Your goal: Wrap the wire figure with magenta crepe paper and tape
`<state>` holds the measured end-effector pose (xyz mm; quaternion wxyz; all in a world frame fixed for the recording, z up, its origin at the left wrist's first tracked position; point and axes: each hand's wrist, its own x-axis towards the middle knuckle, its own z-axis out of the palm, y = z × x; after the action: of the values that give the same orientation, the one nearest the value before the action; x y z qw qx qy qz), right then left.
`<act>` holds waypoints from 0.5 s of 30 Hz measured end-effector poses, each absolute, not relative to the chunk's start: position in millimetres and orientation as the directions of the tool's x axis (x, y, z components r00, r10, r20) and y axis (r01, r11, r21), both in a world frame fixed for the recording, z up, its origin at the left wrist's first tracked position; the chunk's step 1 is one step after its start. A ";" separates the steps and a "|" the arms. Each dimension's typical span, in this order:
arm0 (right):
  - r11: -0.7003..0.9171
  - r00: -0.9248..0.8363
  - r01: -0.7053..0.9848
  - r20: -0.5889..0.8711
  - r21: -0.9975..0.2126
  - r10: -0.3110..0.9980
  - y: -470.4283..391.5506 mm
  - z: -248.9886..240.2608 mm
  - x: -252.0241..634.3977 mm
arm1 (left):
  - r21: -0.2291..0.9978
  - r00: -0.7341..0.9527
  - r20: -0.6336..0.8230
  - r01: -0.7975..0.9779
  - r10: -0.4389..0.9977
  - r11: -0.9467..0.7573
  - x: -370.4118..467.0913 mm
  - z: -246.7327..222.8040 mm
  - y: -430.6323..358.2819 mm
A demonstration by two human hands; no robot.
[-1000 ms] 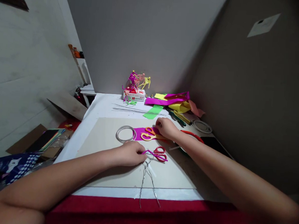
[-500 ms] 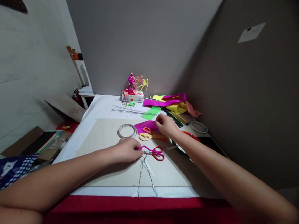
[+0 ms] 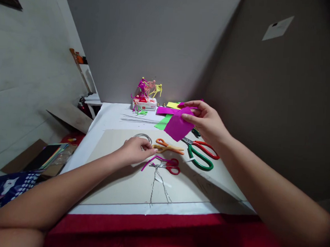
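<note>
My right hand point(image 3: 206, 120) is raised over the board, its thumb and fingers pinching a magenta piece of crepe paper or fabric point(image 3: 179, 126). Low on the left, my left hand point(image 3: 136, 150) has its thumb and fingers closed at the handle of the orange scissors point(image 3: 169, 148), which lie on the board. Just in front of it rests a twisted wire figure point(image 3: 154, 179) with two long legs and magenta-wrapped upper parts point(image 3: 148, 163). Small red-handled scissors point(image 3: 173, 166) lie across its top. A coil of silver wire point(image 3: 144, 137) is partly hidden behind my left hand.
Large shears with red and green handles point(image 3: 200, 163) lie right of the orange scissors. Behind are straight wires point(image 3: 137, 119), a green strip point(image 3: 163, 122) and a small box point(image 3: 145, 104) with colourful wire figures point(image 3: 147, 87). Grey panels stand behind and to the right.
My right hand has lifted the magenta piece off the board, uncovering the shears. My left hand has left the figure's magenta-wrapped part and moved up to the orange scissors' handle.
</note>
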<state>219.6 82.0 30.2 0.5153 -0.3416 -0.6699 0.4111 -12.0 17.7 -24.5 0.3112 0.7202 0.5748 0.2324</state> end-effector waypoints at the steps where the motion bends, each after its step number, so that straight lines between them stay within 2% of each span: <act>1: 0.329 -0.307 -0.036 0.323 -0.944 0.895 74.4 33.4 222.3 | 0.744 0.260 -0.020 0.649 0.966 -0.159 -12.3 -19.8 17.6; 4: 0.078 -0.565 -0.057 0.097 -0.995 0.819 53.4 33.7 224.4 | 0.824 0.368 -0.016 0.531 0.930 -0.196 -11.6 -3.1 14.2; 7: 0.010 -0.706 -0.003 0.009 -1.000 0.708 38.7 22.6 215.1 | 0.878 0.494 -0.048 0.435 0.868 -0.199 -8.8 8.4 6.5; 11: 0.189 -0.671 0.054 0.104 -0.981 0.734 30.7 8.2 198.9 | 0.899 0.609 -0.232 0.432 0.759 -0.072 -6.2 8.8 -3.6; 13: 0.337 -0.573 0.098 0.224 -0.936 0.789 29.1 4.2 196.5 | 0.913 0.595 -0.304 0.404 0.744 0.050 -7.4 6.3 -3.9; 15: 0.480 -0.436 0.221 0.355 -0.849 0.827 26.6 -0.1 198.5 | 0.927 0.530 -0.318 0.348 0.786 0.140 -10.7 4.1 0.7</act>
<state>198.5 26.6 -0.1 0.4039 -0.3451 -0.7597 0.3751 -10.7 0.7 4.1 0.6065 0.6304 0.4496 0.1806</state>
